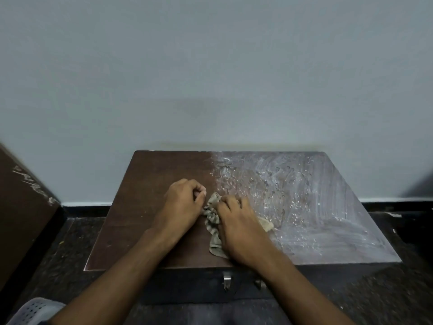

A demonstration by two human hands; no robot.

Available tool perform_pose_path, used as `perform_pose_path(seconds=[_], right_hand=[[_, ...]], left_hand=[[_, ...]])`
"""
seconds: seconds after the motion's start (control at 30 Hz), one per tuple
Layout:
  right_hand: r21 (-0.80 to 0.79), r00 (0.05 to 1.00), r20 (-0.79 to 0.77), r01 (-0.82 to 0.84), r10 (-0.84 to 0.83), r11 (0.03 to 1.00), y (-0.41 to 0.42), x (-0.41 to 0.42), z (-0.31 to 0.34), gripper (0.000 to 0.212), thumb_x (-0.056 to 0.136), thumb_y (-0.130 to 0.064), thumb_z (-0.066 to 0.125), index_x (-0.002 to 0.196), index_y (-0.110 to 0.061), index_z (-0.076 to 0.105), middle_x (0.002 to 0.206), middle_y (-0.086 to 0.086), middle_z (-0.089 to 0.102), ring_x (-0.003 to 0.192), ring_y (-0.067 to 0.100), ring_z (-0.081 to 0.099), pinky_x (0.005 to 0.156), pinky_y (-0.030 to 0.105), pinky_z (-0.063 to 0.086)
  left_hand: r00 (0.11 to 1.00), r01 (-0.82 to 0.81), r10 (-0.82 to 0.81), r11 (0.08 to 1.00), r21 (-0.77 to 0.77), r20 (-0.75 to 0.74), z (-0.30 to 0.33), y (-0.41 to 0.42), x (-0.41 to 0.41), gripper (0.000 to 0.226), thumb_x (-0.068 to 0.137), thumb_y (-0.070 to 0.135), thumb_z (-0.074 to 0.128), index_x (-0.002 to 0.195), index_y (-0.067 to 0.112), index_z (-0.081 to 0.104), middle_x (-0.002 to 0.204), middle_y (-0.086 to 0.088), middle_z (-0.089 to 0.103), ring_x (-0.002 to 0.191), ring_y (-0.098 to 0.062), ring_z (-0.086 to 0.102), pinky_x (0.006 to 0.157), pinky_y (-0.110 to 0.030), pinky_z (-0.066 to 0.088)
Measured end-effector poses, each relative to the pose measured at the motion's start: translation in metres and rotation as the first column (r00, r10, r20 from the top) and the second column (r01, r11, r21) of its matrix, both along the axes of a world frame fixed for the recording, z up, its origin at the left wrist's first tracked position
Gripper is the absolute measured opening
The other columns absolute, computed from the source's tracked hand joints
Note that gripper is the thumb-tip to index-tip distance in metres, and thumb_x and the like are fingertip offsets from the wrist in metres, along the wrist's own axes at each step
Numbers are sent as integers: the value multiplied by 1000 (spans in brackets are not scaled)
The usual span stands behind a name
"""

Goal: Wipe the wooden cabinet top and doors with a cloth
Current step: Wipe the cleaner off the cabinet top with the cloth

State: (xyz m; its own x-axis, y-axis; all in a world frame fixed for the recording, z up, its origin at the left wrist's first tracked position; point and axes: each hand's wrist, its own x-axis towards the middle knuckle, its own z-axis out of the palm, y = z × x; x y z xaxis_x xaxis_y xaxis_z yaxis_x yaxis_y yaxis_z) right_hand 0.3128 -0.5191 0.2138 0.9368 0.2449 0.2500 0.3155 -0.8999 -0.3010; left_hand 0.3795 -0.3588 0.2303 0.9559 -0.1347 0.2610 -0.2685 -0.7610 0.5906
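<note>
A low wooden cabinet stands against the wall; its top (150, 221) is dark brown on the left half and covered in white dust and smears on the right half. A crumpled grey-beige cloth (212, 219) lies near the middle of the top, along the line between the two halves. My right hand (236, 228) rests on the cloth and presses it down. My left hand (182, 205) sits just left of it, fingers curled, pinching the cloth's left edge. The cabinet doors are mostly hidden; two metal handles (226, 279) show below the front edge.
A pale wall rises right behind the cabinet. A dark wooden board (21, 207) leans at the left. A white perforated plastic basket (35, 310) sits at the bottom left corner. Dark speckled floor (70, 249) surrounds the cabinet.
</note>
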Motion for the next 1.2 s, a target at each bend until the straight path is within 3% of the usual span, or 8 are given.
perform_pose_path(seconds=[0.1, 0.23, 0.4, 0.57, 0.7, 0.87, 0.97, 1.2], right_hand=[[-30, 998, 37, 51, -50, 998, -7, 47, 1, 43, 91, -23, 30, 128, -13, 50, 129, 8, 47, 106, 26, 39, 95, 42, 43], [-44, 988, 20, 156, -156, 987, 3, 106, 1, 35, 95, -19, 46, 129, -13, 51, 127, 9, 47, 104, 26, 37, 95, 40, 39], [-50, 997, 42, 70, -68, 996, 2, 108, -2, 37, 93, -16, 47, 130, -14, 52, 127, 8, 48, 102, 26, 39, 92, 40, 40], [-98, 979, 50, 201, -197, 975, 4, 164, -1, 39, 93, -21, 48, 130, -10, 52, 126, 13, 50, 102, 34, 43, 91, 43, 40], [-105, 995, 49, 94, -89, 990, 20, 174, 3, 35, 93, -17, 48, 126, -8, 54, 125, 14, 50, 101, 34, 42, 88, 44, 40], [-157, 982, 50, 186, -180, 970, -3, 192, 7, 37, 96, -18, 45, 130, -6, 49, 132, 16, 47, 108, 35, 41, 92, 43, 39], [-147, 992, 5, 127, -128, 981, 3, 193, 10, 38, 98, -22, 45, 133, -9, 49, 135, 13, 44, 113, 35, 40, 92, 46, 40], [-100, 981, 30, 193, -191, 976, 9, 193, 10, 38, 92, -17, 49, 130, -10, 52, 129, 12, 47, 110, 35, 40, 89, 47, 41]], left_hand=[[1000, -5, 4, 999, 34, 30, -5, 0, 19, 5, 88, 25, 66, 89, 28, 69, 80, 14, 54, 75, -4, 51, 69, -20, 38], [998, 21, -25, 998, 62, 64, -7, -2, 48, 8, 87, 26, 66, 94, 26, 70, 86, 11, 56, 86, -11, 54, 75, -23, 43], [997, 24, -27, 999, 40, 67, -4, -4, 80, 6, 89, 25, 64, 92, 25, 69, 85, 11, 55, 89, -13, 54, 78, -28, 46], [997, 16, -19, 999, 40, 74, -7, -6, 100, 12, 89, 22, 63, 97, 21, 71, 91, 3, 62, 92, -18, 57, 81, -28, 44], [995, -23, 15, 995, 93, 94, -5, -2, 108, 11, 88, 17, 62, 92, 12, 70, 90, -7, 65, 90, -27, 59, 81, -37, 48], [996, -30, 26, 999, 40, 88, -4, -1, 112, 15, 90, 19, 62, 101, 15, 72, 97, -2, 67, 97, -19, 60, 87, -29, 46], [997, -33, 30, 999, 36, 78, -5, -3, 112, 17, 91, 18, 62, 104, 14, 72, 97, -3, 66, 98, -20, 59, 86, -28, 45], [997, -52, 49, 998, 43, 63, -3, 4, 112, 18, 92, 20, 63, 107, 15, 72, 102, -2, 63, 98, -16, 59, 83, -24, 46]])
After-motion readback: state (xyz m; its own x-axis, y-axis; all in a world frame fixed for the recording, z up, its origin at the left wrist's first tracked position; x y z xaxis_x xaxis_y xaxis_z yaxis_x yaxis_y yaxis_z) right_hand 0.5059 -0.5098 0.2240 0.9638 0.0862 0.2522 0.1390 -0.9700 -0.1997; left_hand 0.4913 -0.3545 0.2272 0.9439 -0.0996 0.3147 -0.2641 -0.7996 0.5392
